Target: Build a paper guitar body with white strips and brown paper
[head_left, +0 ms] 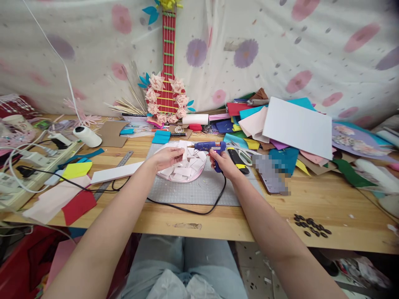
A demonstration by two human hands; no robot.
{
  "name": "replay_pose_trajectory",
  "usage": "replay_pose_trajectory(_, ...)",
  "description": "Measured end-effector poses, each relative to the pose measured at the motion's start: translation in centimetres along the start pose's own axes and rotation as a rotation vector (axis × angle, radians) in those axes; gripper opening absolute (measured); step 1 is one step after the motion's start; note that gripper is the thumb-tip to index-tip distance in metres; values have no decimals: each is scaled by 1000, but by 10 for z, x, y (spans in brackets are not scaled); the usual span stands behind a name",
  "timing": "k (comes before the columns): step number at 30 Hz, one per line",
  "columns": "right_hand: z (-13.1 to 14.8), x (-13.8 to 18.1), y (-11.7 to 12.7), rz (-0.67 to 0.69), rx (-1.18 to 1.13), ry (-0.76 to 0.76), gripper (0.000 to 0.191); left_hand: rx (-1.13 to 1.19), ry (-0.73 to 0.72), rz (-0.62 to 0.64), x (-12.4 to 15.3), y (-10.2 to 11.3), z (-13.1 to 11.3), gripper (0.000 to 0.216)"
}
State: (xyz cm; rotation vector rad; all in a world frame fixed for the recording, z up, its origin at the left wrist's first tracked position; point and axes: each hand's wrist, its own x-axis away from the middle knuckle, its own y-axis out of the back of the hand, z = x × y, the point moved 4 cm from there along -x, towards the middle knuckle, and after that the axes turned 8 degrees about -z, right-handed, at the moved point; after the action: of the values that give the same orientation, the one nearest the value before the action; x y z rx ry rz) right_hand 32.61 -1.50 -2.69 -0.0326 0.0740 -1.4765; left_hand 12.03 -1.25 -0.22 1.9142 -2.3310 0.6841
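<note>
My right hand (222, 162) is wrapped round the handle of a blue hot glue gun (205, 145), whose nozzle points left. Close to that nozzle, the fingers of my left hand (168, 158) are pinched on a small white strip (184, 150). Both hands hover over a pale pink round base (190, 179) with many small white pieces (182, 171) lying on it. The base rests on a grey cutting mat (193, 195). From the gun's handle a black cord (199, 213) loops across the mat to the left.
A power strip (40, 172) with plugs and cables stands at left, near a thread spool (87, 136). Behind the mat leans a flowered red guitar model (168, 95). On the right are a phone (269, 176), felt sheets (282, 160), a white board (299, 126) and black ovals (311, 226).
</note>
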Motion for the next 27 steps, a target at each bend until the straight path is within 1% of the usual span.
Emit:
replay_pose_trajectory(7,-1,1,1,31,44,6,42,28,-16,0,2,1,-6,11)
replay_pose_trajectory(12,-1,0,0,94,74,47,42,26,-18,-16,2,2,-8,10)
replay_pose_trajectory(19,-4,-1,2,46,73,12,45,15,-2,-46,3,-1,-8,12)
replay_pose_trajectory(24,0,2,1,67,85,3,45,32,-5,-52,4,-2,-10,13)
replay_pose_trajectory(27,1,4,0,105,101,4,45,49,-19,-47,3,-1,-12,12)
